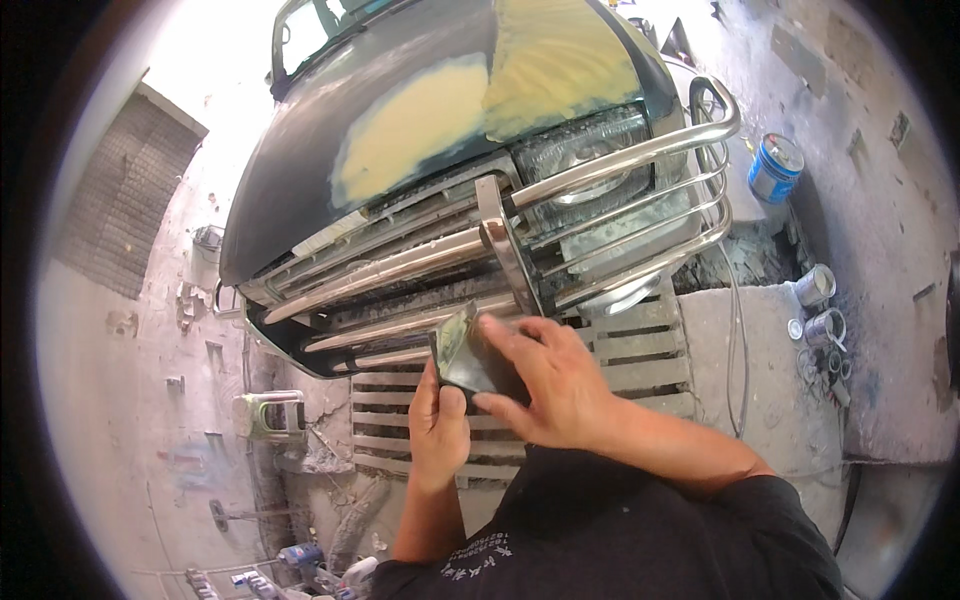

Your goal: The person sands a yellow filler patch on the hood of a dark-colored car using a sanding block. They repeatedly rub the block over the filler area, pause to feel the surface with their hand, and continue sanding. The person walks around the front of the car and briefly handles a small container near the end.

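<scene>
Just in front of the bumper bars, my left hand (438,425) is closed around the lower edge of a flat, shiny metal putty plate (468,368) with a yellow-green smear. My right hand (560,388) comes in from the right, pinching a dark flat scraper (504,368) against the plate between thumb and fingers. The scraper's outline is partly hidden by my fingers. Beyond them is the dark car bonnet (410,90), with a pale yellow putty patch (415,125) at its front and a wider yellow area (560,65) beside it.
Chrome bull bars (640,155) curve across the front of the car over a headlight (590,150). Slatted grating (640,350) lies below. A blue bucket (775,170) and several cans (815,287) stand at right. A hose (740,340) runs nearby. A green-and-white stool (270,415) is at left.
</scene>
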`<state>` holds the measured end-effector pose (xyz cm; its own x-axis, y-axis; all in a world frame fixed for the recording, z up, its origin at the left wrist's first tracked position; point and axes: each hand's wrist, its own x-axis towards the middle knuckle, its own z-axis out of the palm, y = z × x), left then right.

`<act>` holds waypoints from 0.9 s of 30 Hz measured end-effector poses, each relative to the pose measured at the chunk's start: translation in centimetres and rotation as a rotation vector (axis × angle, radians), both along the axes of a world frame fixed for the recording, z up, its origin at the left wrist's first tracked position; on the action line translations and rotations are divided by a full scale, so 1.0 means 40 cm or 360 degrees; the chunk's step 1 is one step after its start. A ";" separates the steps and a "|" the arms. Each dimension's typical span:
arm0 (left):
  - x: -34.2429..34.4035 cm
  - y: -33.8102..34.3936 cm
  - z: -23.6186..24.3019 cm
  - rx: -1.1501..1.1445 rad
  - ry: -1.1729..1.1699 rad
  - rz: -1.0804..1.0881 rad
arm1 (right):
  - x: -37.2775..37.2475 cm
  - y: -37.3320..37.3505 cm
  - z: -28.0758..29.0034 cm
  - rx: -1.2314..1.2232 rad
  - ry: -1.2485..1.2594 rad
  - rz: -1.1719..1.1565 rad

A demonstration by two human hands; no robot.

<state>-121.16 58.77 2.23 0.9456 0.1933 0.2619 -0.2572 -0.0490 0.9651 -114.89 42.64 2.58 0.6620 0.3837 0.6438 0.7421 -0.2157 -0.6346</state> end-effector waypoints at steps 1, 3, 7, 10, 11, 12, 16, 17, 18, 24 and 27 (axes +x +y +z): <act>0.001 -0.007 0.001 -0.0039 -0.0043 0.0036 | 0.001 -0.001 0.003 -0.0037 -0.0021 -0.0005; -0.003 -0.006 0.001 -0.0120 0.0029 -0.0075 | 0.002 -0.006 0.010 -0.0107 -0.0055 -0.0021; -0.022 0.029 -0.025 0.0107 0.0325 -0.0347 | 0.055 -0.030 0.026 -0.0048 -0.0210 -0.0224; -0.007 0.002 -0.015 -0.0254 0.0206 -0.0245 | 0.008 -0.022 0.022 -0.0065 0.0063 0.0022; -0.004 -0.007 -0.016 -0.0386 0.0141 -0.0219 | -0.014 -0.017 0.011 -0.0095 0.0166 0.0107; -0.002 -0.004 -0.016 -0.0393 0.0231 -0.0313 | -0.028 -0.009 0.006 -0.0036 0.0284 0.0232; 0.016 -0.005 -0.033 -0.0174 0.0149 -0.0404 | -0.040 -0.016 0.037 0.0030 0.0737 0.0533; 0.019 0.003 -0.036 -0.0135 0.0138 -0.0407 | -0.045 -0.015 0.036 0.0051 0.0753 0.0571; 0.024 0.019 -0.043 -0.0096 0.0127 -0.0410 | -0.052 -0.014 0.035 0.0073 0.0770 0.0609; 0.023 -0.004 -0.033 -0.0101 0.0049 -0.0292 | -0.040 -0.013 0.026 0.0051 0.0565 0.0505; 0.015 -0.019 -0.020 -0.0237 0.0068 -0.0276 | -0.029 -0.007 0.018 0.0049 0.0392 0.0369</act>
<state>-120.58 58.03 1.41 0.9777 0.0602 0.2014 -0.2079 0.1365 0.9686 -116.04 42.34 3.29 0.6964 0.5253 0.4889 0.5927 -0.0371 -0.8046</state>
